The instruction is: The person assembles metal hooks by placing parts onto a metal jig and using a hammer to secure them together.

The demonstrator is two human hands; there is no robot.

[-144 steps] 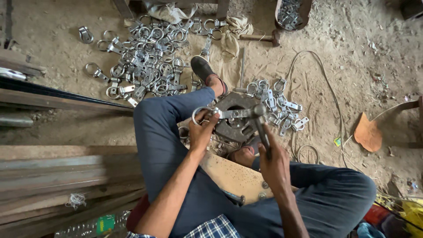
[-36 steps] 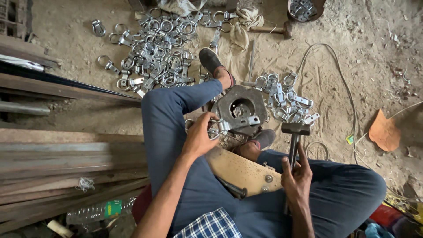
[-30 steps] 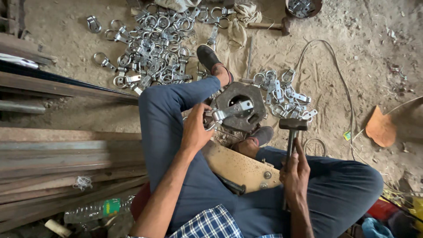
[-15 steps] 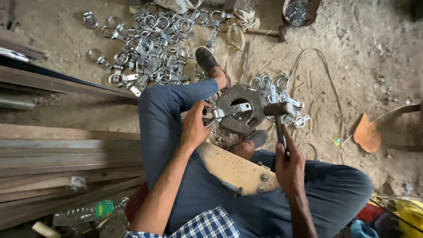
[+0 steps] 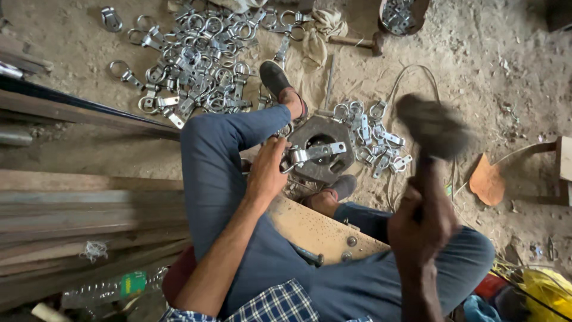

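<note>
We sat on the sandy workshop floor (image 5: 89, 143), legs in blue trousers drawn around a dark, octagonal iron block with a round hole (image 5: 322, 150) that stood on the ground between our two dark shoes. Our left hand (image 5: 266, 173) was closed at the block's left edge, its fingers pinching the ring end of a silver metal clamp with a flat strap (image 5: 310, 154); the strap lay slanted across the block's hole, pointing up and to the right. Our right hand (image 5: 422, 223) was wrapped tight around the handle of a dark-headed hammer (image 5: 432, 124), raised above and to the right of the block and well apart from the clamp, the head blurred in the frame. Just beside the block on its right lay a small heap of silver ring clamps (image 5: 378, 137), and a much larger heap of the same silver clamps (image 5: 196, 65) was spread across the floor beyond our left knee. A tan wooden board with bolts (image 5: 319, 229) sat under our legs, near the block. Weathered wooden planks (image 5: 77, 214) ran along the left side, and a second hammer with a wooden handle (image 5: 357, 42) lay on the floor near the top, beside a crumpled pale cloth (image 5: 319, 33).
</note>
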